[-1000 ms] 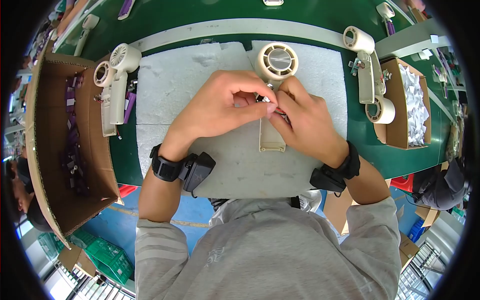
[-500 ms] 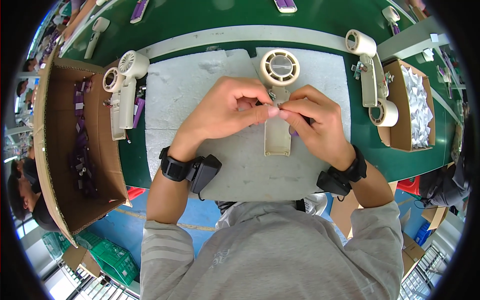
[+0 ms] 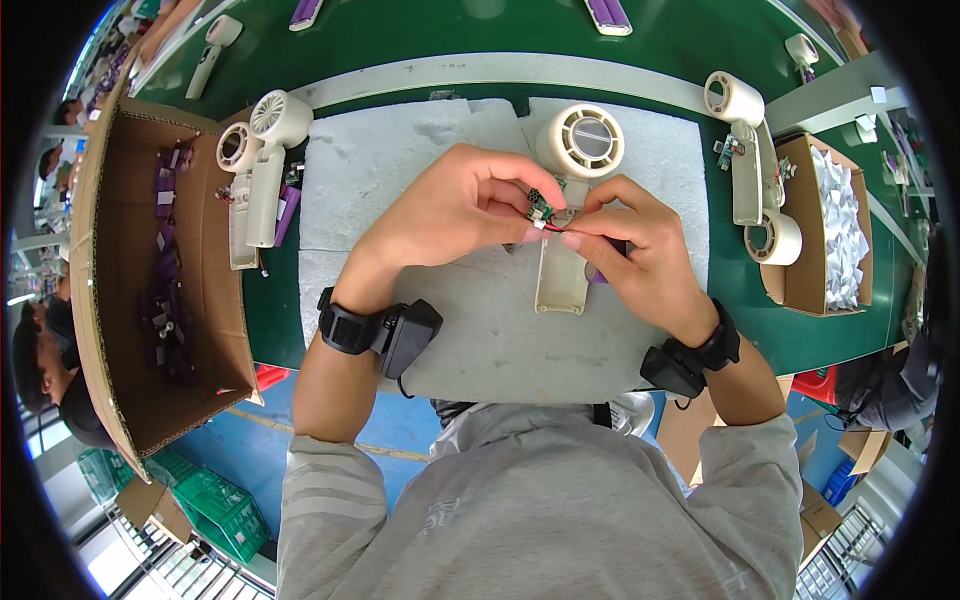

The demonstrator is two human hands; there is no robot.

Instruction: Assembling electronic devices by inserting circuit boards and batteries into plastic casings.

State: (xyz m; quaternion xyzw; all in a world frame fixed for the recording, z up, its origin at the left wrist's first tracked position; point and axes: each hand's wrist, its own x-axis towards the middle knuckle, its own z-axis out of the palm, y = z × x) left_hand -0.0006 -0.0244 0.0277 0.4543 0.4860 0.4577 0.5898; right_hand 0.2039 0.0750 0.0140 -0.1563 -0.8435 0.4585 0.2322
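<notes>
My left hand [image 3: 450, 205] pinches a small green circuit board [image 3: 540, 207] between thumb and fingers, with a white connector at its lower edge. Red and black wires [image 3: 552, 228] run from that connector to my right hand [image 3: 640, 235], whose thumb and forefinger are closed on them. Under both hands lies a cream handheld fan [image 3: 581, 140], its round head at the far end and its open handle shell [image 3: 562, 280] pointing towards me. A bit of something purple [image 3: 597, 275] shows beside the handle, mostly hidden by my right hand.
The fan rests on a pale foam board [image 3: 400, 330]. At left stand a deep cardboard box [image 3: 215, 330] with purple battery packs and some fan parts [image 3: 263, 195]. At right are more fan parts [image 3: 745, 175] and a carton [image 3: 800, 285] of white pieces.
My fingertips have parted slightly, so the circuit board, connector and wires now show between them. The whole view has shifted a little, and the fan appears farther right and tilted.
</notes>
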